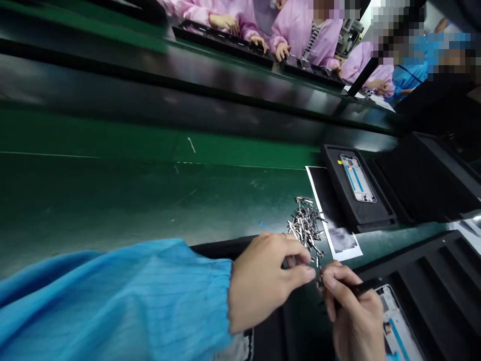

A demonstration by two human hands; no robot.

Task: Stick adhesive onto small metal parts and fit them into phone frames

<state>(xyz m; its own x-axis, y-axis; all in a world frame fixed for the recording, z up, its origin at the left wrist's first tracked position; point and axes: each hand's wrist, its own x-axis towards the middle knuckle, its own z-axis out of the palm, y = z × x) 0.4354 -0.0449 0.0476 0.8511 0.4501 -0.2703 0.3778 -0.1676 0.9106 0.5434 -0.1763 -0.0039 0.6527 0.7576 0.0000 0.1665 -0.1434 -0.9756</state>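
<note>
My left hand (268, 278), in a blue sleeve (150, 296), reaches in from the left. Its thumb and forefinger are slightly apart, with nothing visible between them. Just beyond the fingers lies a loose pile of small metal strips (306, 223) on the green table. Close to the left thumb, my right hand (353, 306) is closed around a slim black tool (366, 287), whose kind I cannot make out. A small metal part (320, 279) shows at its fingertips. Partly behind that hand is a phone frame (400, 326) with a blue strip.
A black tray (340, 215) holding another phone frame (357, 178) sits at the right, overlapping a printed sheet (341, 240). More black trays (432, 286) fill the right side. Across the dark rail (225, 113), people in pink smocks (296, 30) work at their own trays.
</note>
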